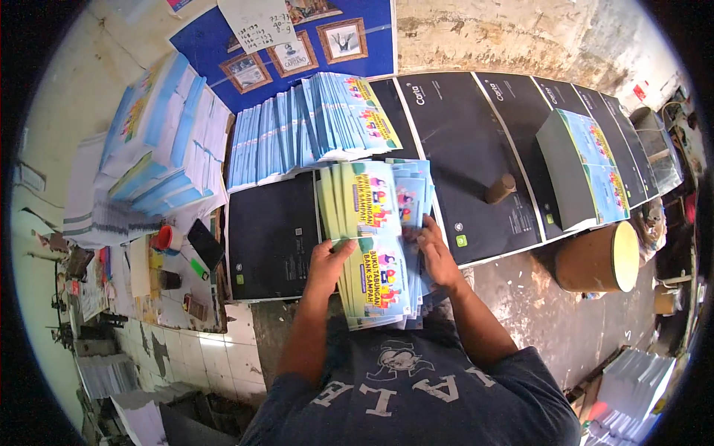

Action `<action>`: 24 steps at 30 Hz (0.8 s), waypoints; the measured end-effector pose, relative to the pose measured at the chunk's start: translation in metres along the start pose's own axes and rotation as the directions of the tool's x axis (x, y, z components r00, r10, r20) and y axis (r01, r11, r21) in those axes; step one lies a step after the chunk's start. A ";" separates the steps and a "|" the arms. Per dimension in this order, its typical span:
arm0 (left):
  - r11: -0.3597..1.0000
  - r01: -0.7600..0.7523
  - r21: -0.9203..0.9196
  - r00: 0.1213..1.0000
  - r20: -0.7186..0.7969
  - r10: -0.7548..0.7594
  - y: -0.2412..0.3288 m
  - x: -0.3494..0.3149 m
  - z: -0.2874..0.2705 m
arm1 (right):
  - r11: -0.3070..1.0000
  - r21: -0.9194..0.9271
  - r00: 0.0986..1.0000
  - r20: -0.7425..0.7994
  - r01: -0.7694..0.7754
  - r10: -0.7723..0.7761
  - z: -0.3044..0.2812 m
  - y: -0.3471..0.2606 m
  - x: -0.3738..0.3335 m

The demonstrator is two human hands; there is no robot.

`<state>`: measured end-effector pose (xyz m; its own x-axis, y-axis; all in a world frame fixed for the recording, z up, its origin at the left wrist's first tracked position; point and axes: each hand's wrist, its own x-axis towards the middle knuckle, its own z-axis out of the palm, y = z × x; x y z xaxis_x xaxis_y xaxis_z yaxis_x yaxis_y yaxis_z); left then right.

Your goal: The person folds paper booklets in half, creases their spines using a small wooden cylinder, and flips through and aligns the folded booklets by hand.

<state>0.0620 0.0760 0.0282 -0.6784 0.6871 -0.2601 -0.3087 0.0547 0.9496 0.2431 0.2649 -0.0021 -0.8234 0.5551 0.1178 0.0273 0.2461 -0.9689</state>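
A fanned bundle of printed booklets [378,271], with yellow and light-blue covers and a cartoon picture, lies in front of me at the table's near edge. My left hand [327,269] grips its left edge, thumb on top and the other fingers partly hidden. At the right edge, my right hand [437,256] has its fingers curled against the blue sides of the sheets. Just beyond them, a long leaning row of the same booklets [297,134] shows mostly blue edges, with one full cover facing up at its right end.
Black boards [465,149] cover the table. A brown wooden peg [500,189] stands right of my hands. Farther right are a tall booklet stack [587,171] and a brown drum [599,258]. At left, a side table holds piled booklets [160,134], a phone [205,244] and a red cup [168,238].
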 end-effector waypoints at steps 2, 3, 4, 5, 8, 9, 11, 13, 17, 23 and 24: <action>0.980 -0.055 0.189 0.998 0.034 0.050 0.002 0.001 0.009 | 0.994 0.060 0.995 0.053 -0.089 0.086 0.001 0.000 0.003; 0.982 -0.015 0.191 1.000 0.027 0.010 0.003 0.000 0.011 | 0.991 -0.080 0.993 0.044 -0.110 0.114 0.004 -0.015 0.005; 0.981 0.026 0.192 0.999 0.019 -0.031 0.002 -0.002 0.013 | 0.967 -0.217 0.990 0.031 -0.130 0.140 0.006 -0.023 0.006; 0.986 0.029 0.164 0.999 -0.036 -0.023 0.001 -0.005 0.005 | 0.986 -0.148 0.997 -0.010 -0.072 0.071 0.007 -0.009 0.007; 0.997 0.036 -0.071 0.991 -0.123 -0.045 0.027 -0.015 -0.036 | 0.982 0.049 0.983 -0.013 -0.184 0.185 0.003 -0.021 0.009; 0.986 0.008 -0.167 0.997 -0.070 -0.020 0.047 -0.021 -0.039 | 0.986 -0.101 0.991 -0.045 -0.133 0.129 0.002 -0.013 0.008; 0.964 -0.022 -0.267 0.999 -0.033 0.013 0.057 -0.025 -0.037 | 0.976 -0.200 0.995 -0.055 -0.090 0.081 0.004 -0.010 0.006; 0.993 0.108 0.056 0.989 -0.104 -0.102 0.045 -0.016 -0.020 | 0.952 -0.302 0.996 -0.086 -0.045 0.020 0.007 -0.015 0.006; 0.990 0.057 0.127 0.998 -0.006 -0.057 0.000 0.000 0.010 | 0.979 -0.199 0.997 -0.038 0.051 -0.060 0.016 -0.025 0.009; 0.995 0.093 -0.031 0.980 -0.177 -0.097 0.050 -0.019 -0.032 | 0.980 -0.189 0.996 -0.068 -0.067 0.055 0.004 -0.013 0.011; 0.993 0.030 -0.117 0.994 -0.100 -0.042 0.056 -0.020 -0.055 | 0.973 -0.225 0.998 -0.046 -0.052 0.043 0.005 -0.014 0.011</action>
<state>0.0222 0.0255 0.0771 -0.7282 0.6082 -0.3159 -0.4048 -0.0097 0.9143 0.2309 0.2631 0.0114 -0.7943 0.6015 0.0860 0.1974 0.3893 -0.8997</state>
